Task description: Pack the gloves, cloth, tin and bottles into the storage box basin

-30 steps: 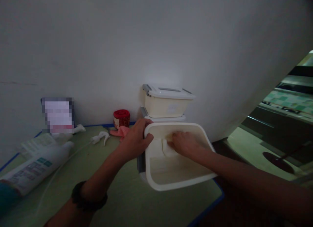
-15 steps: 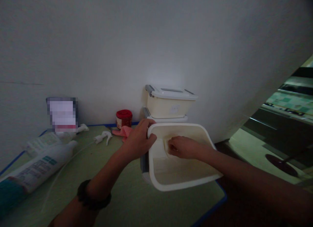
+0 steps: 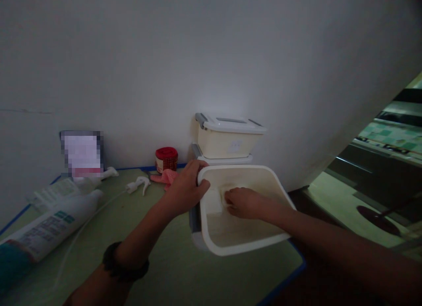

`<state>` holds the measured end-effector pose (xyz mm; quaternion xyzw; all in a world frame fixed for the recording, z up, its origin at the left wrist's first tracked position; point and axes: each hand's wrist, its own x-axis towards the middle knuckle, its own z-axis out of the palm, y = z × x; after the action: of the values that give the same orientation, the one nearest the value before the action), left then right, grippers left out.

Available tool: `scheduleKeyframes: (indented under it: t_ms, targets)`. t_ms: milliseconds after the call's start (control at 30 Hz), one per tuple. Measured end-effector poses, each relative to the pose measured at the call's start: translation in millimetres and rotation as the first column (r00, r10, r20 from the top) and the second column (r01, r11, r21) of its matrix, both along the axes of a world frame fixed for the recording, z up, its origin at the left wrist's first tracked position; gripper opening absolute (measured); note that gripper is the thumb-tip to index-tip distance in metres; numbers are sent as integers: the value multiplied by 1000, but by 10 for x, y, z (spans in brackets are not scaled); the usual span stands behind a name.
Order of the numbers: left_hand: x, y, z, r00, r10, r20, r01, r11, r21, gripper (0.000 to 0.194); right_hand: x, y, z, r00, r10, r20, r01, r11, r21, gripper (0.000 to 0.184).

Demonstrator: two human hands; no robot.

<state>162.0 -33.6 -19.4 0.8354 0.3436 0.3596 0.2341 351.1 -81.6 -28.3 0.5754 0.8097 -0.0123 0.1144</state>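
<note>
A white plastic storage box (image 3: 244,249) without a lid is tilted so that its inside faces me. My left hand (image 3: 187,187) grips its left rim, the thumb inside and the fingers over the edge. Inside the box, my right hand (image 3: 245,202) has its fingers curled against the inner surface. A pale patch shows beside those fingertips; whether it is a cloth, a label or part of the box I cannot make out. Behind stands a lidded cream box (image 3: 227,143) with grey latches, stacked on another lid.
On the green tabletop (image 3: 158,271) lie a large white bottle (image 3: 49,231), a spray trigger (image 3: 138,184) with a tube, and a pink cloth (image 3: 168,178). A red roll (image 3: 166,160) stands by the wall. At left is a blurred-out panel (image 3: 82,152). A dark round base (image 3: 377,220) is at right.
My right hand has shifted slightly left and up inside the box. My left hand keeps its hold on the rim, and the view has moved very little.
</note>
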Motion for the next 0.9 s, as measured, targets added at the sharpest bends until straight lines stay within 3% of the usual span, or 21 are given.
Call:
scheduleKeyframes:
  t_ms: [300,900]
  targets:
    - [-4,2,-6,1000,6,27,-6,1000,9,31,23,-15,74,998,7,-68,-10,999,-36,24]
    - [-1,8,-11,999,44,-6,-44,999,6,30,96,26,4,996,57,-73,-59,998,-29,25]
